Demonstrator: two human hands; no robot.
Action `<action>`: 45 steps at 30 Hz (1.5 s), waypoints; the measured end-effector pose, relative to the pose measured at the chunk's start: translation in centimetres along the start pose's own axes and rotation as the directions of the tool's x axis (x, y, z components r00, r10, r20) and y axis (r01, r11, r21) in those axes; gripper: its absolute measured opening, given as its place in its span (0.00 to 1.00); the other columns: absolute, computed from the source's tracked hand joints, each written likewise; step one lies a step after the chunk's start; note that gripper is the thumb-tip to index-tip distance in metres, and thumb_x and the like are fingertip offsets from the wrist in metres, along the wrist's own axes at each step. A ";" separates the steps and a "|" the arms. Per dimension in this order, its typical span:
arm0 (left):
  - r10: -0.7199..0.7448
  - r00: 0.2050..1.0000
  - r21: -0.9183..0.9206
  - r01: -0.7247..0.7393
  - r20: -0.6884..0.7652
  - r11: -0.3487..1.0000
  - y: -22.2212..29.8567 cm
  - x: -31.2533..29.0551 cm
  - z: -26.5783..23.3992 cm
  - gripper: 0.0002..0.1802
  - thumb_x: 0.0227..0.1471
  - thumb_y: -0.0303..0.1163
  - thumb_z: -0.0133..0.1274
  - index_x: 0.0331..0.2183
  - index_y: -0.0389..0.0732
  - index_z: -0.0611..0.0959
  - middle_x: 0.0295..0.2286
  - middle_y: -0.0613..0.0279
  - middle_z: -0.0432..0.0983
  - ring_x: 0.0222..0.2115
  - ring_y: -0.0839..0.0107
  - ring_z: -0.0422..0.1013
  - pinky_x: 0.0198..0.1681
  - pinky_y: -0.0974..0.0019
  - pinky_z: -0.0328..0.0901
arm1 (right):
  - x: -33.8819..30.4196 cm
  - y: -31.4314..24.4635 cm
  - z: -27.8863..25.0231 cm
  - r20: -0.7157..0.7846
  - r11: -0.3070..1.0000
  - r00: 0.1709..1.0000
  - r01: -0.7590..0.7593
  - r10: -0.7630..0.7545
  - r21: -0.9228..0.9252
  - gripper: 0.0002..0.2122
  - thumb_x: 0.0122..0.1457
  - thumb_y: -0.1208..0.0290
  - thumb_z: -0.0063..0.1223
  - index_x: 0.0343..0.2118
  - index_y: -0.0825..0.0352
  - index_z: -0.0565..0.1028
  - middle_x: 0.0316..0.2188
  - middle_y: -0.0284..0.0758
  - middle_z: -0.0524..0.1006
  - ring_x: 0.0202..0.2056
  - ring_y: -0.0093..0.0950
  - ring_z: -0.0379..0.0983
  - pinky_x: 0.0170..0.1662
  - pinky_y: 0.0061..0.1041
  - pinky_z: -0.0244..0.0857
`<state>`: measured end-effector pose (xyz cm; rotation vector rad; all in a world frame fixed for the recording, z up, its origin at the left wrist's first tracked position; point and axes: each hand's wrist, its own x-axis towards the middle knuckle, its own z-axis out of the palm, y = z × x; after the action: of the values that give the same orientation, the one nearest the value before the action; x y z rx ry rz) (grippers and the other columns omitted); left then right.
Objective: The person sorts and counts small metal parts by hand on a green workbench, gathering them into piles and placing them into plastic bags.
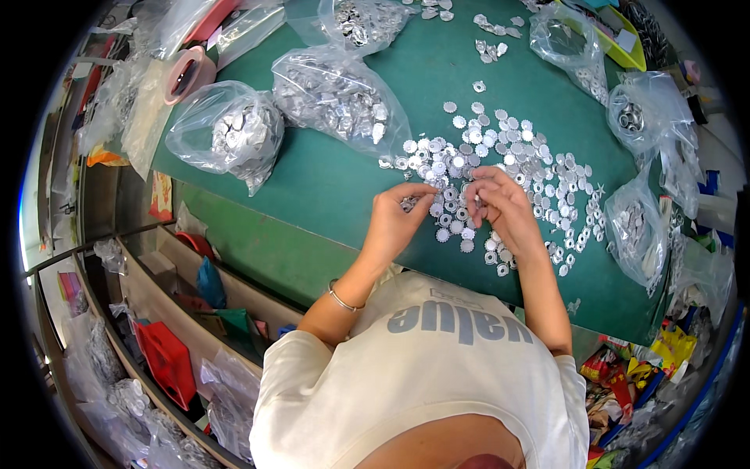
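Your two arms reach up over the edge of the green table (336,199), and both elbows are bent. Your left hand (400,219) leans in to the right, with its thumb and pointing finger close together like a little beak. Your right hand (504,207) leans in to the left, with its fingers curled in over the thumb side. I cannot tell if either hand has a piece in its fingers. The small silver pieces (443,234), round with bumpy rims, lie in a loose heap between your hands and just past your fingertips. More of them spread out to the right of your right hand, and some lie just below it. A shiny bracelet (344,298) sits around your left wrist.
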<state>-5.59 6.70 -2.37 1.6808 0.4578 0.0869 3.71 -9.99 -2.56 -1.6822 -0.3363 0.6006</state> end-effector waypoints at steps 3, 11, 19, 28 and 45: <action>-0.266 0.949 -0.422 0.314 0.171 0.850 0.5 0.2 -0.8 0.09 0.54 0.29 0.49 0.32 0.34 0.80 0.24 0.62 0.73 0.17 0.81 0.63 0.15 0.79 0.57 | 0.0 -0.3 0.5 0.121 0.986 0.993 0.026 -0.006 -0.166 0.07 0.50 0.75 0.56 0.33 0.66 0.73 0.22 0.28 0.68 0.24 0.23 0.70 0.24 0.25 0.62; -0.410 0.790 -0.832 0.542 0.456 0.117 -1.1 -0.3 -1.3 0.16 0.57 0.40 0.44 0.28 0.36 0.74 0.28 0.54 0.73 0.22 0.71 0.68 0.17 0.78 0.67 | 0.1 -0.6 1.1 0.006 0.893 0.987 0.145 -0.158 -0.427 0.07 0.49 0.73 0.56 0.31 0.66 0.73 0.24 0.34 0.70 0.21 0.31 0.70 0.23 0.27 0.62; -0.459 0.652 -0.715 0.697 0.603 0.052 0.2 -1.6 0.0 0.23 0.57 0.45 0.40 0.40 0.34 0.73 0.33 0.51 0.74 0.34 0.59 0.74 0.30 0.60 0.74 | -1.2 -4.8 1.6 0.456 0.982 0.872 0.183 -0.180 0.038 0.07 0.52 0.76 0.51 0.34 0.70 0.71 0.29 0.35 0.71 0.29 0.26 0.70 0.33 0.22 0.64; -0.511 0.625 -0.680 0.726 0.590 0.103 0.6 -2.3 0.8 0.18 0.57 0.42 0.42 0.40 0.37 0.74 0.33 0.55 0.75 0.31 0.65 0.73 0.28 0.63 0.70 | -0.8 -5.5 1.8 0.301 0.973 0.936 0.218 -0.185 -0.080 0.04 0.50 0.76 0.52 0.30 0.69 0.73 0.33 0.37 0.72 0.37 0.32 0.68 0.38 0.25 0.63; -0.293 0.816 -0.621 0.572 0.499 0.536 0.1 -3.7 1.6 0.16 0.58 0.34 0.43 0.44 0.35 0.71 0.27 0.59 0.67 0.20 0.75 0.63 0.14 0.76 0.56 | -3.2 -0.4 -4.7 -0.324 0.964 0.925 0.126 -0.200 -0.234 0.09 0.47 0.77 0.61 0.33 0.66 0.74 0.19 0.29 0.73 0.20 0.14 0.64 0.23 0.17 0.59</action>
<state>-8.47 3.96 -1.80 0.6745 0.4828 -0.3557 3.81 -15.48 -1.00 -1.9012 -0.2888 0.1400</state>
